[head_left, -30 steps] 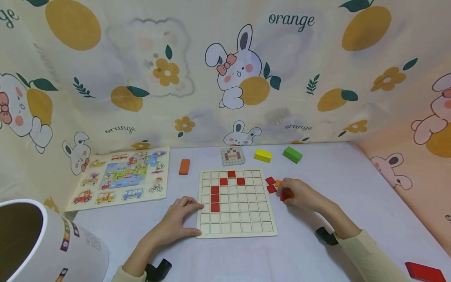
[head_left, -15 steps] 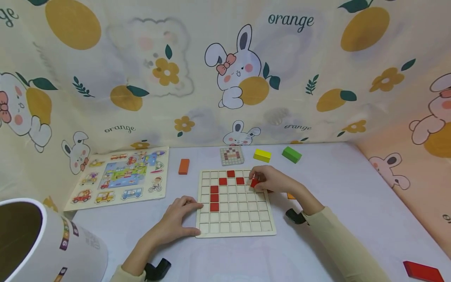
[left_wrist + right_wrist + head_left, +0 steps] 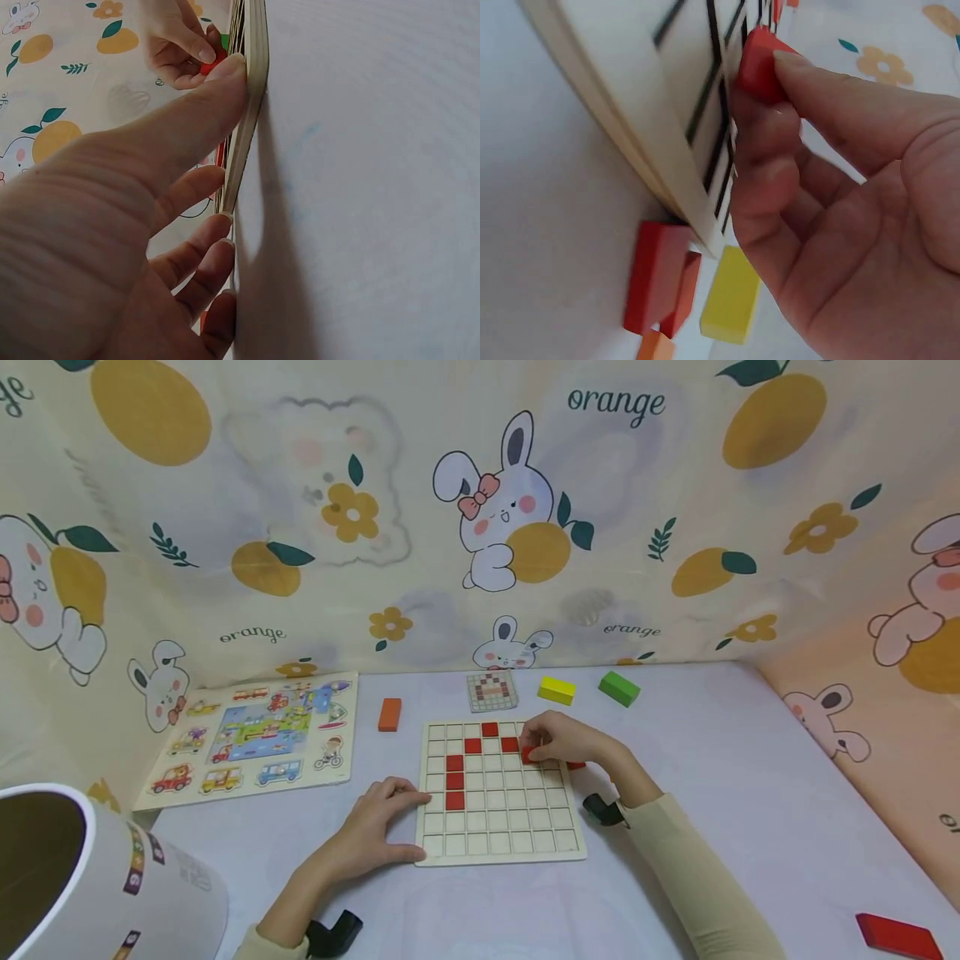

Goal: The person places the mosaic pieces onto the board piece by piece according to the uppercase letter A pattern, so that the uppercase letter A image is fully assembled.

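A pale wooden grid board [image 3: 498,822] lies on the table, with several red square tiles [image 3: 454,781] set in its cells. My left hand [image 3: 367,831] touches the board's left edge with its thumb and fingertips, the fingers fairly straight. Over the upper right cells, my right hand [image 3: 566,739] pinches another red tile [image 3: 761,66] between thumb and fingers, close against the grid. In the right wrist view, loose red tiles [image 3: 656,274] and an orange tile [image 3: 656,346] lie beside the board's edge; the right arm mostly covers them in the head view.
Behind the board lie a small pattern card [image 3: 492,692], an orange block [image 3: 390,715], a yellow block [image 3: 557,691] and a green block [image 3: 619,688]. A picture puzzle [image 3: 247,739] sits back left, a white container [image 3: 172,868] front left, a red block [image 3: 898,935] front right.
My right hand has moved left from the loose tiles to the board's upper right, carrying the red tile, then a little further left and down. My left hand has stayed at the edge.
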Motion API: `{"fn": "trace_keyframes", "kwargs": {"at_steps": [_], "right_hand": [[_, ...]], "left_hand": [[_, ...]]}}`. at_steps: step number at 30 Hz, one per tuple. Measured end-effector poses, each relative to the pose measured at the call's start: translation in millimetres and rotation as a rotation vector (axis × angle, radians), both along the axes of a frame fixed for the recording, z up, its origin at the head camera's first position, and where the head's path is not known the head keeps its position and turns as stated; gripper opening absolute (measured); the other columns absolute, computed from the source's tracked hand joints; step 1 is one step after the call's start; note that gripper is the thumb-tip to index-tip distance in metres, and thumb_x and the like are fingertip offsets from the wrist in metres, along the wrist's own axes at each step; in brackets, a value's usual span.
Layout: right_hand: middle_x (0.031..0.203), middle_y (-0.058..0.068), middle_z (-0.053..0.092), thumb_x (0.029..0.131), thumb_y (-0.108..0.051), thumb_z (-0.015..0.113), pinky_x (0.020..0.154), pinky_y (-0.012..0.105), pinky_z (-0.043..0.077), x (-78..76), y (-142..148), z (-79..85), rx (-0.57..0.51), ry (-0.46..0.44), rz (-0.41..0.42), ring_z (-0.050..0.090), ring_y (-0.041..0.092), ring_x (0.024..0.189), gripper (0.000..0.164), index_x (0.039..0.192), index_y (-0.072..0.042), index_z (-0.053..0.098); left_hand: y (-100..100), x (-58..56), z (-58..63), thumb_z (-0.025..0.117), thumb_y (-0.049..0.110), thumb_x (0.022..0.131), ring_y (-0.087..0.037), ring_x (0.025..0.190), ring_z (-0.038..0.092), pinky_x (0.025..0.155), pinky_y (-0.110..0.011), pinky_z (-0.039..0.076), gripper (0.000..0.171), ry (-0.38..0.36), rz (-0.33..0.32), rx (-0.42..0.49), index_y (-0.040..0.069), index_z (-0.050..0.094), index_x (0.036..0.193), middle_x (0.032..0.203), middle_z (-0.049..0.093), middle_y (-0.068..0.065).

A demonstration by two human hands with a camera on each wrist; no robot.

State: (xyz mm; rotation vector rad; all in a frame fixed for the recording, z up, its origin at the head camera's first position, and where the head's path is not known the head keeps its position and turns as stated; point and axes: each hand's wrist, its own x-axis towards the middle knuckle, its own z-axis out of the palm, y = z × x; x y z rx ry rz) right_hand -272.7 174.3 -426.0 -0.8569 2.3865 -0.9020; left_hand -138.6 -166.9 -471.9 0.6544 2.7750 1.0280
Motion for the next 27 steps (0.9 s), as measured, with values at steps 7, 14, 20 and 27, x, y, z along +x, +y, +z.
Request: {"fn": "trace_keyframes", "kwargs": {"at_steps": [7, 14, 20, 27], "right_hand": [[0.079, 0.0, 0.058, 0.089, -0.003, 0.072, 0.074, 0.033, 0.042, 4.2, -3.2, -3.2, -0.009, 0.061, -0.047, 0.05, 0.017, 0.079, 0.006, 0.094, -0.003, 0.068], [0.078, 0.0, 0.058, 0.089, -0.002, 0.071, 0.074, 0.034, 0.044, 7.6, -6.7, 0.5, 0.009, 0.084, -0.055, 0.052, 0.017, 0.079, 0.009, 0.087, -0.008, 0.065], [0.078, -0.002, 0.06, 0.087, -0.005, 0.075, 0.074, 0.033, 0.045, 9.7, -7.6, 3.6, 0.073, 0.095, -0.092, 0.053, 0.017, 0.078, 0.007, 0.086, -0.007, 0.069], [0.078, -0.001, 0.06, 0.086, -0.005, 0.077, 0.075, 0.034, 0.045, 10.1, -8.1, 1.9, 0.06, 0.091, -0.114, 0.053, 0.018, 0.079, 0.008, 0.087, -0.008, 0.069]], "left_hand": [[0.4, 0.4, 1.0, 0.088, 0.042, 0.071, -0.019, 0.112, 0.041, 0.097, -0.05, 0.034, 0.071, -0.007, -0.003, 0.01, 0.018, 0.063, 0.134, 0.127, 0.05, 0.003], [0.4, 0.6, 0.9, 0.088, 0.044, 0.071, -0.018, 0.112, 0.041, 0.096, -0.048, 0.035, 0.072, -0.007, 0.003, 0.002, 0.019, 0.063, 0.134, 0.128, 0.049, 0.004], [0.2, 0.7, 1.0, 0.088, 0.044, 0.071, -0.018, 0.112, 0.041, 0.096, -0.048, 0.035, 0.072, -0.008, 0.005, 0.002, 0.019, 0.063, 0.134, 0.128, 0.05, 0.004], [0.0, 0.3, 0.0, 0.087, 0.045, 0.072, -0.018, 0.113, 0.041, 0.097, -0.049, 0.035, 0.072, -0.003, -0.001, 0.006, 0.019, 0.063, 0.134, 0.128, 0.049, 0.004]]}}
